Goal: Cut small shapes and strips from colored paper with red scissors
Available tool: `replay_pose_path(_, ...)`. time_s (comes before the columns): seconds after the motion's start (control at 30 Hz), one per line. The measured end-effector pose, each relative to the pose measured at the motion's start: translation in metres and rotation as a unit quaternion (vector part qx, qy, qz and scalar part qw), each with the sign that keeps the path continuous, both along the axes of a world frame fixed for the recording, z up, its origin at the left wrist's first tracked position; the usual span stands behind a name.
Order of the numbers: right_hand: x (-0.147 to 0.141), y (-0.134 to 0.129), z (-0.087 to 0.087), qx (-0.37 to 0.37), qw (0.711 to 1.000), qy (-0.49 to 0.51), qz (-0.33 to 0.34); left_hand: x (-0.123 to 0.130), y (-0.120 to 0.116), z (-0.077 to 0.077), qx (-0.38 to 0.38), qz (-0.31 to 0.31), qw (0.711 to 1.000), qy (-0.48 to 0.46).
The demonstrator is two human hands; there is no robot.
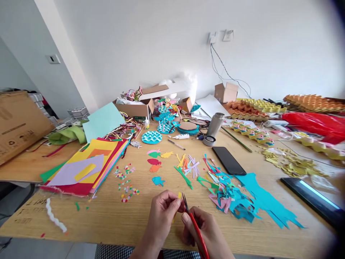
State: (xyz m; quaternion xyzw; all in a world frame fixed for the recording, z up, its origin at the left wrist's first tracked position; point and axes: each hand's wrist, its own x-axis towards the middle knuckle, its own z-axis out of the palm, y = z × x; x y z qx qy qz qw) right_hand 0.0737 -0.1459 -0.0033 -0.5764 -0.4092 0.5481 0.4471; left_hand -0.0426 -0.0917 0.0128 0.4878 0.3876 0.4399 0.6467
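Observation:
Between the thumb and fingers of my left hand (164,210) is a yellow paper strip (179,195), upright, its lower end showing below the fingers. My right hand (203,226) grips red-handled scissors (198,232), their dark blades pointing up and away beside the strip. Whether the blades touch the strip I cannot tell. Beyond my hands lie paper fish, among them a blue fish (158,181), an orange fish (155,168) and a yellow fish (167,154). Small piles of cut strips, including lilac strips (192,166) and green strips (184,177), lie to their right.
Blue paper scraps (239,201) lie on the right, near a black phone (229,160) and a tablet (312,199). Coloured sheets (107,144) are stacked on the left, with paper dots (126,196) alongside. A metal flask (215,125) stands farther back, near egg trays (253,133).

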Motion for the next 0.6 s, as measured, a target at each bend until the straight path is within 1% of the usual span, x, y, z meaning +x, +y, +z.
replay_pose_path(0.13, -0.006, 0.007, 0.007, -0.014, 0.999, -0.013, 0.041, -0.01, 0.001, 0.004, -0.005, 0.02, 1.0, 0.012)
replay_pose_path(0.23, -0.012, 0.023, 0.012, -0.025, 0.997, -0.023, 0.07, -0.022, 0.01, 0.006, -0.014, 0.038, 0.999, 0.003)
replay_pose_path(0.33, -0.016, 0.048, 0.019, -0.022, 0.993, -0.03, 0.11, -0.039, 0.029, 0.009, -0.033, 0.061, 0.997, -0.018)
replay_pose_path(0.4, -0.017, 0.066, 0.024, -0.006, 0.991, -0.047, 0.125, -0.055, 0.046, 0.01, -0.038, 0.109, 0.993, -0.027)
replay_pose_path(0.47, -0.018, 0.082, 0.029, 0.041, 0.984, -0.125, 0.119, -0.072, 0.062, 0.012, -0.018, 0.161, 0.986, -0.039)
replay_pose_path(0.5, -0.019, 0.088, 0.031, 0.081, 0.971, -0.192, 0.117, -0.08, 0.07, 0.012, -0.006, 0.176, 0.983, -0.043)
replay_pose_path(0.53, -0.021, 0.093, 0.032, 0.125, 0.95, -0.26, 0.121, -0.087, 0.076, 0.013, 0.001, 0.184, 0.982, -0.042)
replay_pose_path(0.6, -0.025, 0.1, 0.032, 0.202, 0.894, -0.37, 0.154, -0.099, 0.087, 0.013, 0.004, 0.183, 0.983, -0.032)
